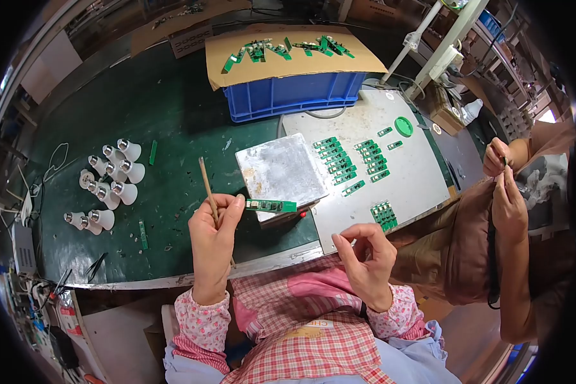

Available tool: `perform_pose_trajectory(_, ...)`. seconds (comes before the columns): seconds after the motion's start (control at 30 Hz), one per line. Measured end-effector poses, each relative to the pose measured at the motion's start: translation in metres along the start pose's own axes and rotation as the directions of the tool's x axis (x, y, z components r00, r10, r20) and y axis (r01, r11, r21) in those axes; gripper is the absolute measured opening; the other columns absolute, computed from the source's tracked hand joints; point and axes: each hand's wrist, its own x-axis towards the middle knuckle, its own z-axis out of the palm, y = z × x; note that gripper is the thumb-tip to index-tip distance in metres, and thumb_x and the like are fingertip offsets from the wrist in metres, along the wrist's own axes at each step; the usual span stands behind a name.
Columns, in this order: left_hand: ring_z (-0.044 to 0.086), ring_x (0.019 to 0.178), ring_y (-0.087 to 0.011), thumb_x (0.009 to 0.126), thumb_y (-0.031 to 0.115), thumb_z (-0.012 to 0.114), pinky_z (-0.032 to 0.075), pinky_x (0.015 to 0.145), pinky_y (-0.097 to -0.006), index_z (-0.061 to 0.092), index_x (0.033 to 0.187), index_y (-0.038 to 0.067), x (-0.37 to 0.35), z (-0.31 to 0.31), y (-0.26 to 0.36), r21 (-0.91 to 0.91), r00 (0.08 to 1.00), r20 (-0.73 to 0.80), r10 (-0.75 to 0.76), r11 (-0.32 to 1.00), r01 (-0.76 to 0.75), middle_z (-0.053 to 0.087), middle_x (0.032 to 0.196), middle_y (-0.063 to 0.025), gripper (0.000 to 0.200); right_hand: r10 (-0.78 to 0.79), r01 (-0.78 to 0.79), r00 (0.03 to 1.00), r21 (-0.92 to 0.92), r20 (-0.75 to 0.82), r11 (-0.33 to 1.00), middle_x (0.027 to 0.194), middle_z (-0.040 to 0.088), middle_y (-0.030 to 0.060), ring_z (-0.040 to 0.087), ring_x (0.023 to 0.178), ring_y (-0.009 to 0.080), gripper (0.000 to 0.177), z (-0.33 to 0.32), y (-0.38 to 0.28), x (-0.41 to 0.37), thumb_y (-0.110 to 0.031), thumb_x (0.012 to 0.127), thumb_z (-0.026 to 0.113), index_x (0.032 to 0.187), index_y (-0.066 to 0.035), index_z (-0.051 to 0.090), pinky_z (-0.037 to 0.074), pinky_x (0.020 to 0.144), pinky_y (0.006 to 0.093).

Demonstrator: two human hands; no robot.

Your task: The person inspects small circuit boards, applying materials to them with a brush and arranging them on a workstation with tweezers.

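My left hand point(212, 233) pinches one end of a narrow green circuit board point(272, 205) and also holds a thin wooden stick point(206, 178), which points away from me. The board extends right over the near edge of a square metal plate point(281, 169). To the right, my right hand point(368, 259) is raised near the table's front edge, thumb and index finger close together; anything between them is too small to make out. Small green boards point(336, 163) lie in columns on a pale sheet point(422, 179), with a joined board block point(384, 216) nearer me.
White bulb housings point(112, 169) stand and lie at the left. A blue crate point(294, 96) at the back bears cardboard point(237, 75) with green boards. A round green object point(403, 126) lies on the sheet. At the right are a co-worker's hands point(507, 185).
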Motion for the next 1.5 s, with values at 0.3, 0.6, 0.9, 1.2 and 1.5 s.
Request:
perform_pose_trajectory(0.3,0.027,0.053,0.0002,0.101,0.023,0.052,0.020,0.046,-0.0188,0.058,0.093,0.001,-0.007,-0.008,-0.005,0.091,0.958,-0.221,0.182,0.982,-0.165,0.041,0.070,0.0051,0.024,0.175,-0.227,0.942,-0.160,-0.287,0.961,0.070,0.058,-0.0010,0.044,0.054,0.0028,0.010,-0.072,0.059,-0.011,-0.004,0.084,0.073,0.087,-0.003,0.064,0.036,0.049,0.0205)
perform_pose_trajectory(0.6,0.039,0.058,-0.0109,0.097,0.035,0.058,0.030,0.051,-0.0238,0.066,0.101,0.001,-0.035,-0.041,0.000,-0.082,0.904,-0.374,0.206,0.964,-0.253,0.040,0.069,0.0013,0.034,-0.231,-0.298,0.856,-0.806,-0.463,0.512,0.113,0.059,0.0190,0.052,0.111,0.0339,0.038,-0.216,0.258,0.068,-0.013,0.084,0.067,0.117,0.001,0.054,0.039,0.096,0.0418)
perform_pose_trajectory(0.9,0.027,0.059,-0.0031,0.105,0.023,0.039,0.024,0.052,-0.0201,0.057,0.109,-0.005,-0.061,-0.031,0.017,0.092,0.712,-0.588,0.384,0.906,-0.413,0.032,0.070,0.0039,0.034,-0.053,-0.397,0.910,-0.902,-0.411,0.171,0.090,0.064,0.0135,0.059,0.081,0.0283,0.023,-0.261,0.296,0.124,-0.022,0.091,0.063,0.104,-0.003,0.060,0.046,0.073,0.0381)
perform_pose_trajectory(1.2,0.034,0.065,-0.0069,0.106,0.026,0.038,0.028,0.059,-0.0213,0.053,0.124,-0.004,-0.055,-0.035,0.042,0.135,0.769,-0.367,0.523,0.848,-0.512,0.038,0.080,0.0011,0.037,-0.139,-0.125,0.937,-0.677,-0.322,0.726,0.084,0.062,0.0114,0.059,0.070,0.0227,0.020,-0.181,0.221,0.058,-0.015,0.095,0.059,0.111,-0.004,0.060,0.048,0.065,0.0349)
perform_pose_trajectory(1.5,0.047,0.064,-0.0141,0.106,0.030,0.031,0.042,0.058,-0.0241,0.048,0.122,-0.005,-0.040,-0.018,0.054,0.055,0.698,-0.291,0.654,0.740,-0.671,0.055,0.080,-0.0125,0.042,0.331,-0.452,0.890,0.705,0.314,0.546,0.082,0.065,0.0138,0.064,0.073,0.0183,0.020,-0.099,0.058,-0.011,-0.010,0.092,0.057,0.108,0.003,0.058,0.053,0.068,0.0290)
